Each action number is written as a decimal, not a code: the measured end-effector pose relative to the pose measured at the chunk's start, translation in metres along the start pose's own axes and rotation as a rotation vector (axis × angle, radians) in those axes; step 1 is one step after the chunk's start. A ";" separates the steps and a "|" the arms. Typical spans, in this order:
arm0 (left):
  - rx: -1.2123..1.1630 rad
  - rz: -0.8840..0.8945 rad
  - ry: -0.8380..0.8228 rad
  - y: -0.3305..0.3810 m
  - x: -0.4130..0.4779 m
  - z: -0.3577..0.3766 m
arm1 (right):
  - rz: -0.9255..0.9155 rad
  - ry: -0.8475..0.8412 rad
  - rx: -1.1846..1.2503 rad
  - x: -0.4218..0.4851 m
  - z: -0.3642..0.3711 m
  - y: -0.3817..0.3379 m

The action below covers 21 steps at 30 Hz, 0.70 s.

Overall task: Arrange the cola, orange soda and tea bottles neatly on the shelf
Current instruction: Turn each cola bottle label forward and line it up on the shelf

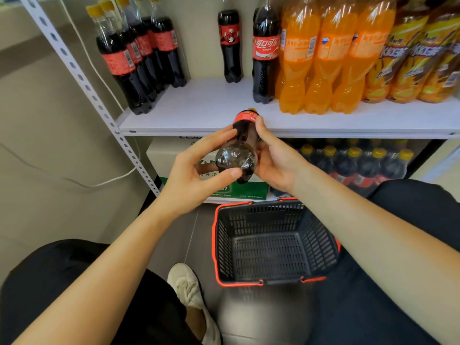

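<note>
Head camera view, looking forward and down at a shop shelf. A cola bottle (242,145) is held in both hands at the centre of the frame, just in front of the white shelf's (211,113) front edge. The bottle is tipped nearly flat. Its long axis runs from 6 to 12 o'clock, with the base turned toward the camera and the yellow cap pointed away at the shelf. The left hand (196,175) is curled round the base from 9 o'clock. The right hand (276,160) is closed on the bottle's body from 3 o'clock.

On the shelf, a row of cola bottles (139,58) is seen at 10 o'clock and a single small cola bottle (230,46) at 12 o'clock. A large cola bottle (265,53) is seen at 1 o'clock, then orange soda bottles (323,58) and tea bottles (410,58) toward 2 o'clock. A gap is left between the row and the single bottle, at about 11 o'clock from the held bottle and nearer the left hand. It is judged that the bottle must be swung upright, cap to the top, before it can be stood there. A dark basket (249,220) with a red rim is set on the floor at 6 o'clock.
</note>
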<state>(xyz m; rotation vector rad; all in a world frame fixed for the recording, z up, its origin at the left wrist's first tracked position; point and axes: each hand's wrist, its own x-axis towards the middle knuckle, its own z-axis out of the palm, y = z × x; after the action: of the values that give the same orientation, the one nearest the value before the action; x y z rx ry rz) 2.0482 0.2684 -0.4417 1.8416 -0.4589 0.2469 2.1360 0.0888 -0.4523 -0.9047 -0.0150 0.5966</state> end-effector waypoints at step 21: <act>0.187 -0.188 0.088 -0.018 0.005 0.001 | -0.218 0.055 -0.247 0.011 -0.003 0.001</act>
<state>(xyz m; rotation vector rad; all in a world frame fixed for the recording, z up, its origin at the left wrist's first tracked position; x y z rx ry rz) 2.0607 0.2710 -0.4556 2.0327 -0.2046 0.2481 2.1456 0.0924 -0.4581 -1.1422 -0.1393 0.3705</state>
